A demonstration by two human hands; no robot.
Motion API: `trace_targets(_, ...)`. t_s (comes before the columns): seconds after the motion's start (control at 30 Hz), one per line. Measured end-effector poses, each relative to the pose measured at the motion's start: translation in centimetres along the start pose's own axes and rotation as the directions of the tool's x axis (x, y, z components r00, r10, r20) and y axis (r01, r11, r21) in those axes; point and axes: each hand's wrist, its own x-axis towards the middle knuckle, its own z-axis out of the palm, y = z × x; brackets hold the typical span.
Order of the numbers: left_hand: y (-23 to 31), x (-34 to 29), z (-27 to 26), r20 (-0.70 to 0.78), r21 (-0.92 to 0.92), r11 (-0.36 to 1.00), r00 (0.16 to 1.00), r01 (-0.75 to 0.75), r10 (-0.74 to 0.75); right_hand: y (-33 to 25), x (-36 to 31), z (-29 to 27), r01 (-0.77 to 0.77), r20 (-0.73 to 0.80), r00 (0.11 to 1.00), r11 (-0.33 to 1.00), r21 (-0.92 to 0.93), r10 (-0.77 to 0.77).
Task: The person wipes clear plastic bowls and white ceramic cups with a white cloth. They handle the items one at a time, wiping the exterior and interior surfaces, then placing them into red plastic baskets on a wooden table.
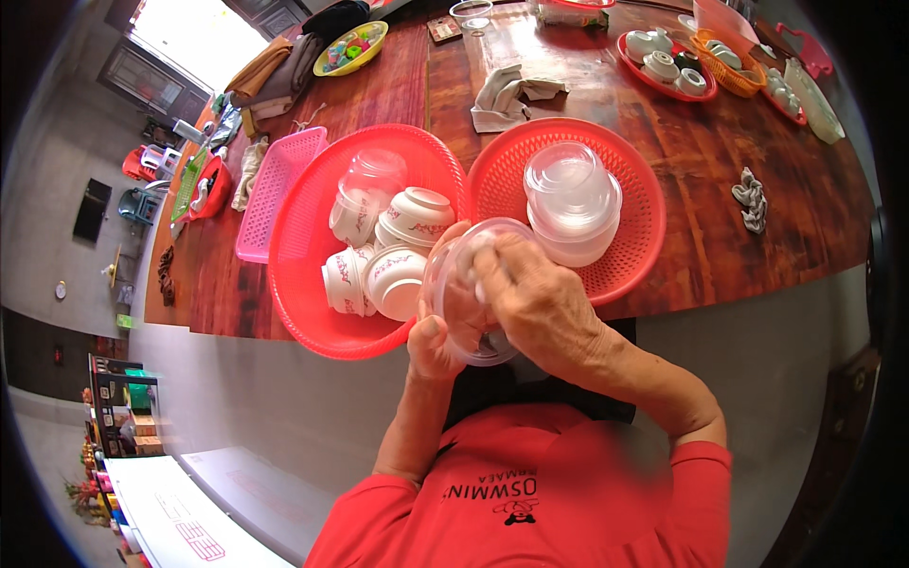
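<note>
My left hand (432,343) grips a clear plastic bowl (485,352) from its left side, in front of my chest at the table's edge. Into the tilted bowl's mouth reaches my right hand (542,298), its fingers closed around something whitish that I cannot make out. Just beyond, on the left, a red plastic basket (295,301) carries several white bowls (396,281) with red markings, turned on their sides or upside down, and a clear plastic bowl (375,172). In the red round colander (642,251) on the right, clear plastic bowls (572,194) are stacked.
A pink tray (268,204) lies left of the baskets on the wooden table (710,237). Beyond them is a crumpled grey cloth (502,99); another cloth (751,201) lies right. Far right, a red tray (653,90) holds teaware. A yellow bowl (352,47) stands far left.
</note>
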Motion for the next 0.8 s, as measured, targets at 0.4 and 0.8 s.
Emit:
trace_targets(0.4, -0.6, 0.4, -1.1, 0.129, 0.316, 0.941, 0.988, -0.124, 0.086, 0.5, -0.2, -0.2, 0.101, 0.094, 0.959, 0.631, 0.769, -0.267)
trace_targets(0.8, 0.4, 1.1, -1.2, -0.03, 0.153, 0.987, 0.999, 0.047, -0.043, 2.7, -1.9, 1.2, 0.309, -0.164, 0.947, 0.918, 0.249, -0.275)
